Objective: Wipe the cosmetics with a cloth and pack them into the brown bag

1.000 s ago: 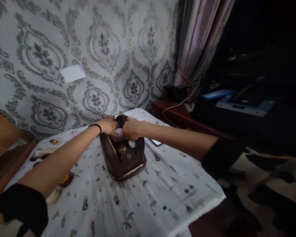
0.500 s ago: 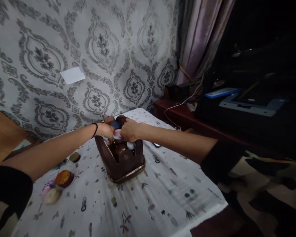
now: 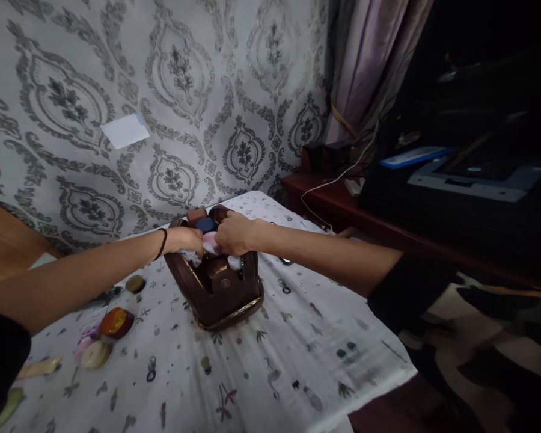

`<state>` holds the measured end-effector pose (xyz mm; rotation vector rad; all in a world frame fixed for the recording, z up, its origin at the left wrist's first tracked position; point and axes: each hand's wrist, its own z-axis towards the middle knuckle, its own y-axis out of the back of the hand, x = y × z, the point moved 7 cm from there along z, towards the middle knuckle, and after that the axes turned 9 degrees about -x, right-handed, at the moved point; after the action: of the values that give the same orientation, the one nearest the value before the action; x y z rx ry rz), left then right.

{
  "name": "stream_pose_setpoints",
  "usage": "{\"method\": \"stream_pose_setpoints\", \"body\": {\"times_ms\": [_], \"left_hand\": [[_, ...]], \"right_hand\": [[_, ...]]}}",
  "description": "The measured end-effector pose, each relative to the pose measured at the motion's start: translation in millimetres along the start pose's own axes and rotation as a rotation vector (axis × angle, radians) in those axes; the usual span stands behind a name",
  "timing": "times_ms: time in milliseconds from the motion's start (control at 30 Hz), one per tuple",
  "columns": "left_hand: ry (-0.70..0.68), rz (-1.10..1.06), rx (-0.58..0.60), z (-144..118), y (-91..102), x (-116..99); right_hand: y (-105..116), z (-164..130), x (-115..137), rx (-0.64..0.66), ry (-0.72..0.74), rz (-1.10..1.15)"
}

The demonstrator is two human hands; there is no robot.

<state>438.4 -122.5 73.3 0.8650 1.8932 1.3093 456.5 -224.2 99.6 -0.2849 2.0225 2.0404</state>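
A dark brown bag (image 3: 228,305) with a gold zipper stands unzipped on the patterned white cloth (image 3: 252,367). Both hands reach into its mouth. My left hand (image 3: 188,242), a black band at the wrist, has its fingers curled down inside the left side, by something white; the fingertips are hidden. My right hand (image 3: 235,233) is closed at the right side, against a small pink thing (image 3: 210,240) between the hands. Behind that shows a round dark blue lid (image 3: 206,225). A whitish item (image 3: 235,262) sits below my right hand, inside the bag.
Left of the bag lie an orange-topped round container (image 3: 116,323), a cream round thing (image 3: 96,355), a purple-and-pink item (image 3: 85,341) and a small olive round container (image 3: 135,284). A reddish-brown block (image 3: 196,215) shows behind the bag. A white cable (image 3: 329,184) crosses the dark red furniture (image 3: 293,180).
The view has shifted slightly, bringing more items into sight at lower left. Both hands remain in the bag, and the blue lid and pink thing show a little more.
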Motion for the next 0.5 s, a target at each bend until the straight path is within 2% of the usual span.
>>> {"method": "stream_pose_setpoints", "body": {"times_ms": [167,400,500], "left_hand": [[0.061,-0.011,-0.002,-3.6,-0.1,5.3],[0.057,-0.005,-0.018,-2.9,0.7,8.8],[0.039,0.010,0.011,-2.6,-1.3,7.9]], "right_hand": [[4.2,-0.6,0.1,-0.005,0.007,0.034],[6.0,1.8,0.7,0.037,0.006,0.061],[7.3,3.2,-0.6,0.043,-0.014,0.076]]}}
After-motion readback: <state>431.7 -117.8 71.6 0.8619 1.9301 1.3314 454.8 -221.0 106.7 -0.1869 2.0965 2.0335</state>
